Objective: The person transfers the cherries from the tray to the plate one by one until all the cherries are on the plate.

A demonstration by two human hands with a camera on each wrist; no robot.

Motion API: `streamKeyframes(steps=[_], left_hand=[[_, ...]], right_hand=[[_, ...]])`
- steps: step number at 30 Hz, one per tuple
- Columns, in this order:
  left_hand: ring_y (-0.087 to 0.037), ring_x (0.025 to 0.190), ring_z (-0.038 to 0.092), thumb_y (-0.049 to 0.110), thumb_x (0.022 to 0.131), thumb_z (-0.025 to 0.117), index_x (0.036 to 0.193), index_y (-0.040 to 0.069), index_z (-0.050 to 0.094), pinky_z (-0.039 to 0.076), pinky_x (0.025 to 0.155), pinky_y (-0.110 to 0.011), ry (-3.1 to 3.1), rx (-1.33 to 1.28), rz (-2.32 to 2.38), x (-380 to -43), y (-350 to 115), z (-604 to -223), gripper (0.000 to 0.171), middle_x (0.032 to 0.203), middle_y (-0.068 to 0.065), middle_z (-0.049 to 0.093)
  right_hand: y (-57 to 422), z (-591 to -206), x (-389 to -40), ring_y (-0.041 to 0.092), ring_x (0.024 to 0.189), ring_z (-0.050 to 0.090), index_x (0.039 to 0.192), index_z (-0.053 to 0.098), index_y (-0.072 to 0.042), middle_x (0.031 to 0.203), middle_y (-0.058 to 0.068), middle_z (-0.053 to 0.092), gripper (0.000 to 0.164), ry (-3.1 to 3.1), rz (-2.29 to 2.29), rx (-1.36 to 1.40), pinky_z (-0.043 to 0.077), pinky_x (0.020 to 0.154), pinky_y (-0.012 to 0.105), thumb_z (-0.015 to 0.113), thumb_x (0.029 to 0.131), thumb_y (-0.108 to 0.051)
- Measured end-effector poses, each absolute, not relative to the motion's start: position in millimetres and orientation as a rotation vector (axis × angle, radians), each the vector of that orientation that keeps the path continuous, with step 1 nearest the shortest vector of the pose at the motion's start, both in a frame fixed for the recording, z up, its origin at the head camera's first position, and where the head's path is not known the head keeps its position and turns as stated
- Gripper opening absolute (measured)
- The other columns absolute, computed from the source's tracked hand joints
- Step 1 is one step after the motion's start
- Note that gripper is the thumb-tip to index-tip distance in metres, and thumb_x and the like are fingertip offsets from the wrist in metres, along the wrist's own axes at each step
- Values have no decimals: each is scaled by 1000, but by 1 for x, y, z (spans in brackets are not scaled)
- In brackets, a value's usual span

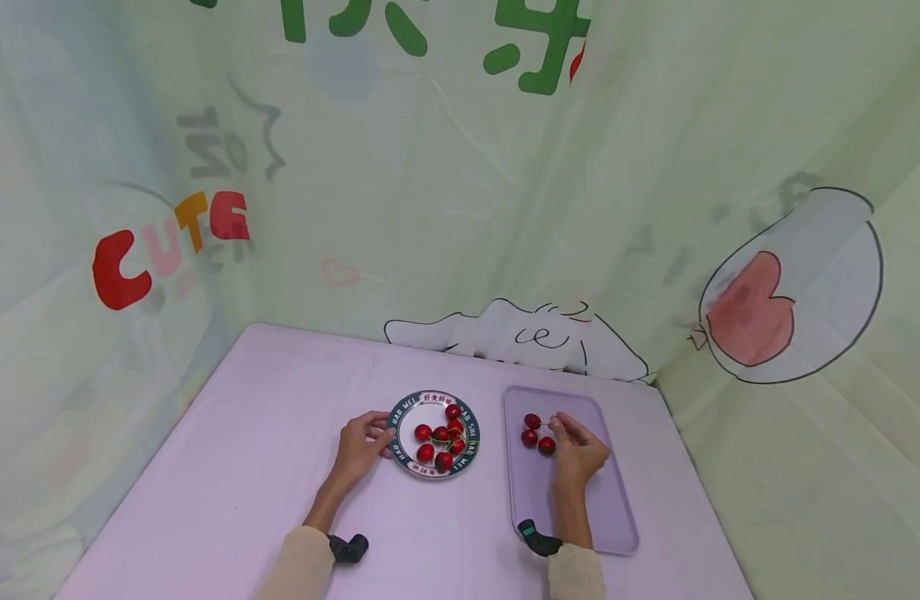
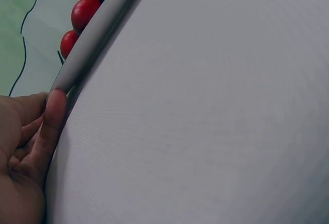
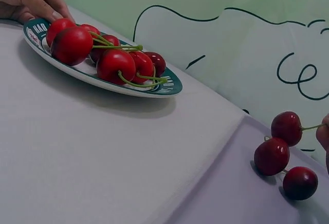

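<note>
My left hand pinches the left rim of a round plate with a dark green patterned border. Several red cherries with green stems lie on the plate. Over the lilac tray on the right, my right hand pinches the stem of a dark red cherry between thumb and finger. That cherry sits against a second cherry in the right wrist view, and a third cherry lies beside them on the tray. In the left wrist view, my fingertips are right at the plate's edge.
Plate and tray stand side by side on a table with a pale pinkish cover, a strip of table between them. A pale green printed curtain hangs behind the table and along both sides. Black wrist devices sit on both forearms.
</note>
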State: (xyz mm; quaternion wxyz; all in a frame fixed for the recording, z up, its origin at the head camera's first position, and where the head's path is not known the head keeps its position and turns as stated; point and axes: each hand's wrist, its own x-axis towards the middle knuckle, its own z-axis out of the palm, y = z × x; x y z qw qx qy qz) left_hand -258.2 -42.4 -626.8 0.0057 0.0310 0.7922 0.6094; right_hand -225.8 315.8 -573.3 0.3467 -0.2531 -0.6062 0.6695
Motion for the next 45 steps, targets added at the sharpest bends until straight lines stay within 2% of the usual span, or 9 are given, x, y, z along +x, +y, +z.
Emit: streamKeyframes(steps=[6, 13, 18, 21, 27, 32, 37, 45], left_hand=[[-12, 66, 71, 8, 103, 74, 137, 0, 70, 59, 65, -17, 2485, 100, 1909, -258, -42, -625, 35, 108, -14, 72], [-13, 67, 71, 7, 102, 75, 137, 1, 70, 59, 65, -16, 2469, 95, 1922, -258, -42, -627, 35, 109, -14, 72], [-13, 67, 71, 3, 102, 74, 136, -1, 71, 62, 62, -21, 2446, 139, 1970, -259, -43, -627, 35, 108, -16, 72], [-13, 68, 71, 3, 101, 74, 136, -1, 71, 63, 62, -22, 2433, 146, 1984, -260, -43, -625, 35, 108, -16, 72], [-13, 66, 71, 4, 101, 74, 136, -2, 70, 62, 62, -22, 2441, 147, 1968, -258, -43, -624, 36, 107, -16, 72], [-12, 65, 72, 6, 102, 75, 137, 1, 71, 61, 63, -19, 2444, 116, 1946, -259, -43, -628, 35, 106, -13, 73], [-13, 64, 72, 5, 102, 75, 136, -2, 70, 62, 63, -21, 2440, 133, 1963, -259, -43, -630, 35, 106, -15, 72], [-12, 65, 72, 6, 102, 75, 137, -1, 70, 62, 64, -20, 2429, 130, 1971, -258, -44, -628, 35, 107, -16, 72]], right_hand=[[308, -574, -227, 7, 76, 79, 109, 83, 8, 83, -5, 83, 20, -1544, 1845, -612, 64, 71, 16, 87, 90, 0], [296, -571, -226, 7, 72, 79, 107, 82, 9, 82, 0, 83, 18, -1521, 1882, -578, 64, 68, 19, 86, 89, 5], [296, -581, -230, 11, 74, 81, 109, 80, 14, 87, 8, 85, 21, -1499, 1936, -462, 66, 69, 22, 84, 89, 8], [294, -586, -234, 11, 74, 81, 108, 79, 15, 87, 8, 85, 21, -1486, 1966, -405, 67, 70, 23, 85, 88, 9], [278, -584, -234, 10, 71, 81, 105, 80, 15, 86, 13, 84, 21, -1508, 1982, -418, 64, 66, 20, 86, 86, 9], [261, -578, -232, 8, 71, 80, 110, 79, 15, 87, 8, 85, 24, -1550, 1987, -469, 65, 70, 21, 86, 88, 7], [250, -579, -235, 7, 71, 80, 113, 78, 15, 91, 10, 85, 28, -1617, 2000, -459, 64, 70, 20, 86, 89, 4], [241, -589, -239, 11, 74, 82, 107, 82, 9, 90, 8, 85, 23, -1707, 2040, -365, 65, 71, 21, 89, 88, -1]])
